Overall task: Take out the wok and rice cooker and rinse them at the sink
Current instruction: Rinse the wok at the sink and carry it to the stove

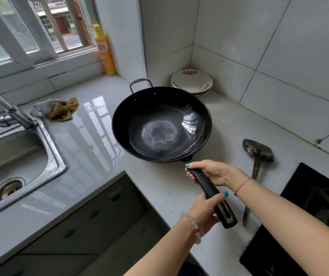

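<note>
Black wok (161,124), both hands gripping handle (209,192)

Black wok (161,124) on counter (92,140), both hands gripping handle (211,194)

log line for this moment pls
wok: on counter, right of sink | left hand + right hand: gripping handle | rinse: pending

A home kitchen: steel sink (40,156), tiled walls (279,56), hob (309,206), stacked plates (191,81) on the counter (99,136).
</note>
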`<state>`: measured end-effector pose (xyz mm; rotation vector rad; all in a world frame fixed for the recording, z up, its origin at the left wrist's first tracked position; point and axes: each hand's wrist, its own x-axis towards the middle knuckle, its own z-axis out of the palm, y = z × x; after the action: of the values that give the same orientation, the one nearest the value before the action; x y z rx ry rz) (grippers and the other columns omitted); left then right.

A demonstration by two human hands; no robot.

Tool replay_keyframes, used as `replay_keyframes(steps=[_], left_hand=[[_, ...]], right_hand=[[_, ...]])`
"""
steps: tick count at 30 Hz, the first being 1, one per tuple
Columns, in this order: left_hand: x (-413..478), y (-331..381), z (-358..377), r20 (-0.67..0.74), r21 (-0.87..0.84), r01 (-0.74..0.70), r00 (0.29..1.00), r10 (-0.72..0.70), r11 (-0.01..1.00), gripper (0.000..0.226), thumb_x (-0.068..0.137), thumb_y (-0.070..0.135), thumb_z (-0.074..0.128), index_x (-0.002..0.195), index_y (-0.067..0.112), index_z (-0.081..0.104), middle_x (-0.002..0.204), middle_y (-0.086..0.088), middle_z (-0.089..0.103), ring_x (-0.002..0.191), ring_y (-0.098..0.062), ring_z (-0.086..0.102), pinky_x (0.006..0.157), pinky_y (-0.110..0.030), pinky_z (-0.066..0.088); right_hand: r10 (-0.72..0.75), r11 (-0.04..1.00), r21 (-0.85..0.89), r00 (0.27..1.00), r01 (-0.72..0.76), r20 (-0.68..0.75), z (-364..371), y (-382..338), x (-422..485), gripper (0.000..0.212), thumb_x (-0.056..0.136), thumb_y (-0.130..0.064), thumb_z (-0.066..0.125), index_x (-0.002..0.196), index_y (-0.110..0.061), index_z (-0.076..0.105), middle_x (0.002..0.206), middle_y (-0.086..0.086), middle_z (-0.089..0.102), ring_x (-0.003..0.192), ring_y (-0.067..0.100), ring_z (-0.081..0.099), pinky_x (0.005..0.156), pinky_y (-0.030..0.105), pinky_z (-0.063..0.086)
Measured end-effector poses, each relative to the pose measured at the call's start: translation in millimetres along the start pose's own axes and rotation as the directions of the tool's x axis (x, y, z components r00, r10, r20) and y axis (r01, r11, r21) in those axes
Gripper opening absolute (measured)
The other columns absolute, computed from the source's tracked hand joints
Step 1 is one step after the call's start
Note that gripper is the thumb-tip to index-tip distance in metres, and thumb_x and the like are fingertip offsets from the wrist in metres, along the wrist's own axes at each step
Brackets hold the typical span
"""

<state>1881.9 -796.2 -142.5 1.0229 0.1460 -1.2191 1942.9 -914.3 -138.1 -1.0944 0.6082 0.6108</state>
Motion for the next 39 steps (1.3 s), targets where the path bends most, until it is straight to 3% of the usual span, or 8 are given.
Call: replay_keyframes(steps=[3,6,8,11,17,28,39], left_hand=[[-6,-5,-13,-0.06,-0.113,-0.05,0.997,0.043,0.992,0.015,0.085,0.001,0.058,0.096,0.003,0.049,0.076,-0.01,0.052,0.068,-0.021,0.061,0.076,-0.037,0.056],[-13,-4,-25,-0.129,-0.244,-0.07,0.991,0.039,0.967,0.026,0.073,-0.005,0.057,0.094,0.001,0.044,0.066,-0.009,0.051,0.052,-0.019,0.057,0.058,-0.032,0.054],[-20,-2,-32,-0.18,-0.228,-0.078,0.983,0.036,0.971,0.025,0.068,-0.001,0.057,0.09,0.003,0.044,0.061,-0.007,0.05,0.045,-0.016,0.05,0.048,-0.027,0.048],[-33,3,-40,-0.274,-0.15,-0.122,0.959,0.078,0.981,0.009,0.079,0.001,0.052,0.085,0.005,0.045,0.053,-0.004,0.05,0.038,-0.012,0.045,0.04,-0.021,0.04],[-48,16,-47,-0.368,0.156,-0.216,0.893,0.259,0.964,0.007,0.081,0.007,0.049,0.075,0.011,0.046,0.044,0.006,0.049,0.035,-0.008,0.043,0.04,-0.02,0.039],[-100,12,-64,-0.311,0.141,-0.248,0.908,0.281,0.958,0.007,0.072,0.005,0.049,0.073,0.01,0.045,0.046,0.003,0.046,0.035,-0.01,0.042,0.038,-0.02,0.038],[-228,18,-163,-0.206,0.261,-0.417,0.857,0.472,0.871,0.005,0.081,0.006,0.049,0.083,0.008,0.046,0.055,-0.002,0.05,0.039,-0.012,0.048,0.041,-0.024,0.045]], right_hand=[[0.036,0.994,0.101,0.998,-0.04,0.043,17,8,16,0.019,0.093,-0.013,0.054,0.075,-0.006,0.054,0.062,0.005,0.055,0.048,0.009,0.052,0.047,0.018,0.048],[0.07,0.974,0.21,0.995,-0.083,0.069,36,12,29,0.026,0.093,-0.016,0.054,0.068,-0.009,0.049,0.054,0.0,0.052,0.039,0.005,0.047,0.039,0.013,0.043],[0.089,0.942,0.316,0.992,-0.112,0.086,48,14,35,0.03,0.093,-0.015,0.053,0.064,-0.011,0.046,0.05,-0.002,0.047,0.035,0.004,0.042,0.034,0.012,0.038],[0.087,0.906,0.409,0.994,-0.11,0.073,67,17,40,0.039,0.092,-0.012,0.051,0.055,-0.014,0.041,0.044,-0.004,0.04,0.03,0.004,0.036,0.03,0.013,0.033],[0.023,0.874,0.486,0.999,-0.033,0.027,93,11,42,0.049,0.092,-0.006,0.039,0.046,-0.018,0.027,0.034,-0.007,0.026,0.023,0.005,0.024,0.024,0.014,0.024],[-0.066,0.923,0.373,0.994,0.096,-0.092,138,27,27,0.036,0.088,-0.001,0.044,0.057,-0.015,0.033,0.038,-0.007,0.029,0.027,0.004,0.026,0.026,0.015,0.026],[-0.144,0.944,0.297,0.989,0.143,-0.016,298,59,22,0.035,0.088,0.001,0.042,0.059,-0.016,0.033,0.04,-0.007,0.028,0.029,0.003,0.026,0.028,0.013,0.027]])
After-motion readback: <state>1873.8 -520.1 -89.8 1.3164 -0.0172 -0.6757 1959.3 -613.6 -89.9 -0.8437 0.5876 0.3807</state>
